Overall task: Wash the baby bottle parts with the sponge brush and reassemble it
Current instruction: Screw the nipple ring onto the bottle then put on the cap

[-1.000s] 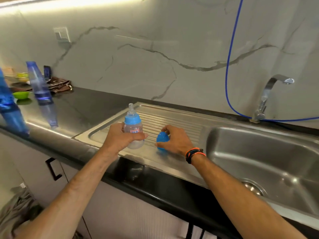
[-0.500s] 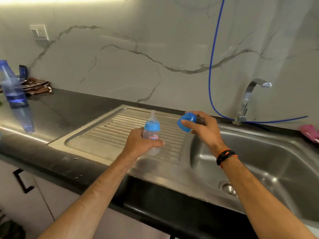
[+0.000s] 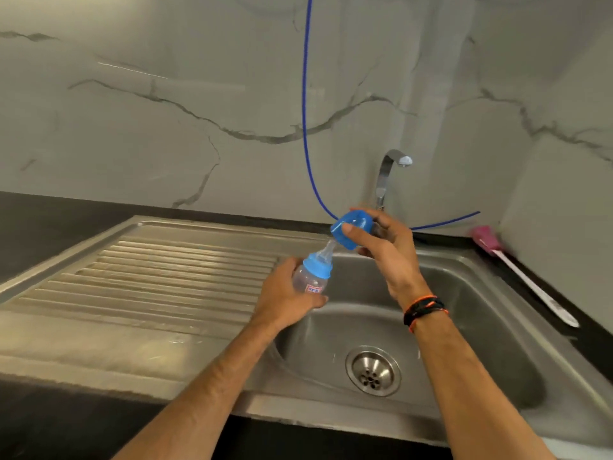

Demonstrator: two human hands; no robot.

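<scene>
Bottle (image 3: 310, 282) in left hand (image 3: 285, 302); cap (image 3: 350, 227) in right (image 3: 388, 247).

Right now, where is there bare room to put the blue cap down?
The ribbed drainboard left of the left hand is bare, as is the basin floor around the drain. Crowded: the counter strip right of the sink, taken by the pink sponge brush, and behind the blue cap, near the tap.

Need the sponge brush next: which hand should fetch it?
Right, probably. The brush lies on the counter right of the sink, nearer the right hand, which holds only the cap; the left hand grips the bottle.
</scene>
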